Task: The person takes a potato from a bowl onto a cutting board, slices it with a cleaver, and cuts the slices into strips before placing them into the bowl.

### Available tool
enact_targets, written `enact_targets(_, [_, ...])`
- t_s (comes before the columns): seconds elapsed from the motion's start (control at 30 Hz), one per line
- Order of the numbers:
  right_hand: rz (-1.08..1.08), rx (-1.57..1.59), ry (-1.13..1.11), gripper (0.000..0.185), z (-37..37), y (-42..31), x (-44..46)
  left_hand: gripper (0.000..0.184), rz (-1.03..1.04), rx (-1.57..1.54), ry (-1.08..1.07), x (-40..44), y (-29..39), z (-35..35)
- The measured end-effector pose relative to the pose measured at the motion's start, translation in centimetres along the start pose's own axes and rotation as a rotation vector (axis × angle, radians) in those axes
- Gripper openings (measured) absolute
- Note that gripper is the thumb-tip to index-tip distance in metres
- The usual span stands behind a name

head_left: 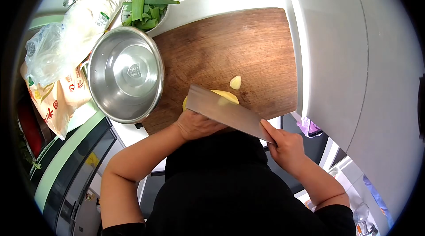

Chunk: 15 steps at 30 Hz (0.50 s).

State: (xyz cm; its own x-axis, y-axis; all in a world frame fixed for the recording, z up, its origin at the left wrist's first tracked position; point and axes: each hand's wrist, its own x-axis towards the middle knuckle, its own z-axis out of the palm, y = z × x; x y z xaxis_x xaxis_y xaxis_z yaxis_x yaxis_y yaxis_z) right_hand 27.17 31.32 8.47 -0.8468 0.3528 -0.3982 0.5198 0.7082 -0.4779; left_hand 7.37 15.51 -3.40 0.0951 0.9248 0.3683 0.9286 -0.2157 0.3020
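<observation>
1 yellow pc [227, 96] by L hand [198, 124] fingers (knife [228, 112] partly over)

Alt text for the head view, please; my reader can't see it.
A person's right hand holds a broad knife that partly hides the left hand and a yellow piece of food on a wooden board. A smaller pale piece lies beyond it; a steel bowl and a bowl of cut greens stand at left.
</observation>
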Motion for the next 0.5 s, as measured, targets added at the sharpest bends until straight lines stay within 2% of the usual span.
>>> enact_targets(0.07, [-0.005, -0.011, -0.004, 0.048, 0.3, 0.0, 0.4, 0.038, 0.016, -0.025, -0.008, 0.0, 0.1, 0.0])
enact_targets(0.17, [-0.018, -0.007, -0.011, 0.046, 0.7, 0.1, 1.1, 0.031, 0.042, 0.111, -0.07, 0.3, 0.4, -0.8])
enact_targets(0.37, [-0.037, 0.014, -0.018, 0.046, 2.5, 0.9, 3.9, 0.029, 0.065, 0.176, -0.015, 1.0, 0.5, -0.6])
enact_targets(0.43, [-0.067, 0.027, -0.007, 0.046, 2.8, 1.2, 5.0, 0.03, 0.037, 0.195, 0.075, 1.2, 0.5, -0.4])
enact_targets(0.5, [-0.074, 0.055, -0.003, 0.045, 2.8, 1.4, 5.0, 0.03, 0.037, 0.216, 0.016, 0.9, 0.7, -0.7])
